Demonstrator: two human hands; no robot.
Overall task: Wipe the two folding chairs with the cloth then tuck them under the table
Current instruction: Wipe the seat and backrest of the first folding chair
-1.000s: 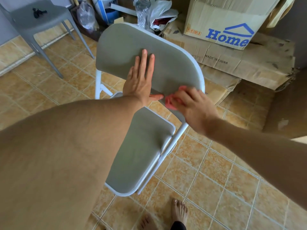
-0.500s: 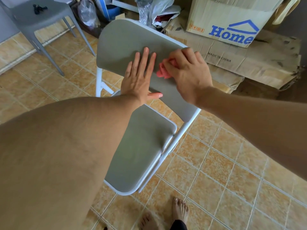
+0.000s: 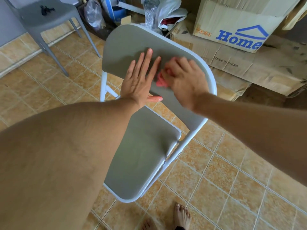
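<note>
A grey folding chair (image 3: 141,155) with a white tube frame stands open on the tiled floor (image 3: 216,180), its backrest tipped toward the camera. The left hand (image 3: 137,83) lies flat on the middle of the chair's backrest, fingers straight and slightly spread, with the thumb pointing sideways just below the backrest's lower edge. The right hand (image 3: 184,77), blurred, is on the backrest just beside it, fingers curled round a bunched pink cloth (image 3: 160,80) and pressing it against the grey panel. The cloth shows between the two hands.

Behind the folding chair lie cardboard boxes (image 3: 240,27), one printed "Home", and a clear plastic bottle (image 3: 150,12). Well to the chair's left stands a grey plastic chair (image 3: 49,22) with a small black object (image 3: 45,9) on its seat. In front of the chair's seat are the person's bare feet (image 3: 181,214).
</note>
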